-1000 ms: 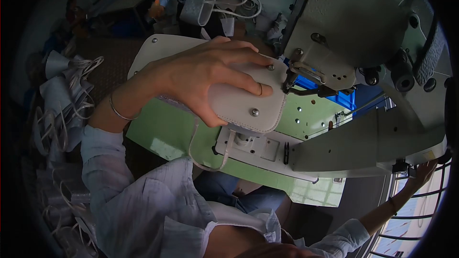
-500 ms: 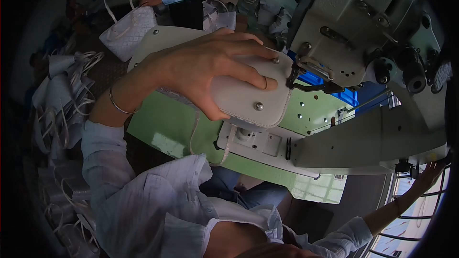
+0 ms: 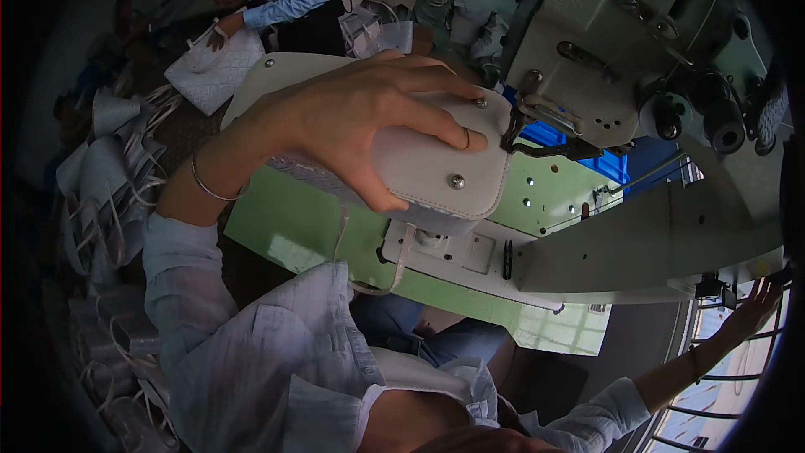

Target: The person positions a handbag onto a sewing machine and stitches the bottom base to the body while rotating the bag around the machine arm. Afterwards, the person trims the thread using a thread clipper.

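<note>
The left hand [image 3: 360,122] presses the white bag base [image 3: 428,172], fingers spread, beside the sewing machine head [image 3: 604,42]; the right hand [image 3: 755,306], fingers apart, touches the handwheel [image 3: 738,369].

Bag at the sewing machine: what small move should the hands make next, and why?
Probably ease the bag a little further under the needle. The left hand presses it flat with its edge at the foot, and the right hand rests at the machine's far end, seemingly at the wheel.
</note>
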{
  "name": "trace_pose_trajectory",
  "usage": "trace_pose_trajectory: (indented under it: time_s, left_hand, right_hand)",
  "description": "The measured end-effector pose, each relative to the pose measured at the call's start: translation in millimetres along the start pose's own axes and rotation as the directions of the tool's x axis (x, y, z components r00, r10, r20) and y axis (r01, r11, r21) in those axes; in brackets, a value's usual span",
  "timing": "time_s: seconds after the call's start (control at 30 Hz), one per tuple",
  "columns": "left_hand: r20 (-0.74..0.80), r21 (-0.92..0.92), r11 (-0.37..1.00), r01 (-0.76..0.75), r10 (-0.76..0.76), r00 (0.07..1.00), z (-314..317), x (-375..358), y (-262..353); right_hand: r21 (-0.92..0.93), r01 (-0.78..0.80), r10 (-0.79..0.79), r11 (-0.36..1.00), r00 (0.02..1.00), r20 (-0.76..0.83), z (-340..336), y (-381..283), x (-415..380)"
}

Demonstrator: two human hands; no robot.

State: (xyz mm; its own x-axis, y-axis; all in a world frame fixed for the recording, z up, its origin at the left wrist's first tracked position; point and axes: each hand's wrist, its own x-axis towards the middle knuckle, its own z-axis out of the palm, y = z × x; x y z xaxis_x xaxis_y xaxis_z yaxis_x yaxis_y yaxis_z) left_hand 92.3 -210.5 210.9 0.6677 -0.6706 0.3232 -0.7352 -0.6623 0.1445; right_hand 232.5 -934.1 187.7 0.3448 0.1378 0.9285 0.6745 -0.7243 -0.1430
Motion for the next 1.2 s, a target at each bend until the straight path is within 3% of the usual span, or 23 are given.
trace_pose_trajectory:
  time_s: [0.07,0.17,0.27,0.37,0.4,0.47,0.57,0.6,0.67,0.7,0.73,0.77,0.8,0.87,1.2]
  left_hand:
    - [-0.009,-0.046,0.999,0.011,-0.012,1.000,0,0,1]
    - [-0.005,-0.037,0.999,0.026,-0.027,1.000,0,1,3]
    - [-0.009,-0.049,0.998,0.028,-0.029,1.000,1,0,3]
    - [-0.006,-0.027,1.000,0.013,-0.013,1.000,4,3,0]
    - [-0.007,-0.025,1.000,0.013,-0.013,1.000,4,3,1]
    - [-0.004,-0.039,0.998,0.040,-0.040,0.999,4,2,2]
    - [-0.015,-0.012,0.999,0.035,-0.035,0.999,5,1,2]
    - [-0.013,-0.014,0.999,0.035,-0.035,0.999,6,1,2]
    - [-0.006,0.005,0.999,0.032,-0.032,0.999,6,0,1]
    - [-0.006,0.004,1.000,0.031,-0.031,1.000,6,0,0]
    - [-0.003,0.008,0.999,0.034,-0.034,0.999,7,0,0]
    - [0.001,0.012,0.999,0.038,-0.038,0.999,7,-1,0]
    - [0.002,0.010,0.999,0.039,-0.039,0.999,6,-1,0]
    - [-0.006,0.025,0.999,0.027,-0.027,1.000,6,-1,0]
    - [0.014,-0.072,0.997,0.013,-0.012,1.000,-1,3,-4]
  right_hand:
    - [-0.020,0.029,-0.029,0.999,1.000,0.011,0,-3,2]
    - [0.097,-0.102,0.107,0.990,0.993,-0.045,0,-1,5]
    - [0.021,-0.015,0.016,1.000,0.999,-0.033,4,-8,5]
    - [-0.158,-0.023,0.016,0.987,0.999,-0.048,19,-33,5]
    - [-0.267,0.044,-0.066,0.963,0.995,-0.074,21,-46,8]
    - [-0.536,0.149,-0.260,0.831,0.956,-0.138,27,-79,13]
    - [-0.782,0.034,-0.367,0.622,0.896,-0.252,60,-177,13]
    - [-0.835,0.026,-0.360,0.550,0.909,-0.209,76,-207,10]
    - [-0.574,0.158,-0.352,0.803,0.904,-0.244,114,-244,4]
    - [-0.257,0.250,-0.308,0.933,0.926,-0.216,132,-257,-1]
    - [0.095,0.285,-0.264,0.954,0.946,-0.188,150,-271,-6]
    - [0.325,0.235,-0.233,0.916,0.971,-0.046,162,-285,-10]
    - [0.326,0.233,-0.231,0.916,0.972,-0.044,172,-294,-10]
    - [0.328,0.183,-0.268,0.927,0.934,0.236,186,-307,-9]
    - [0.285,0.125,-0.202,0.950,0.944,0.260,170,-297,-12]
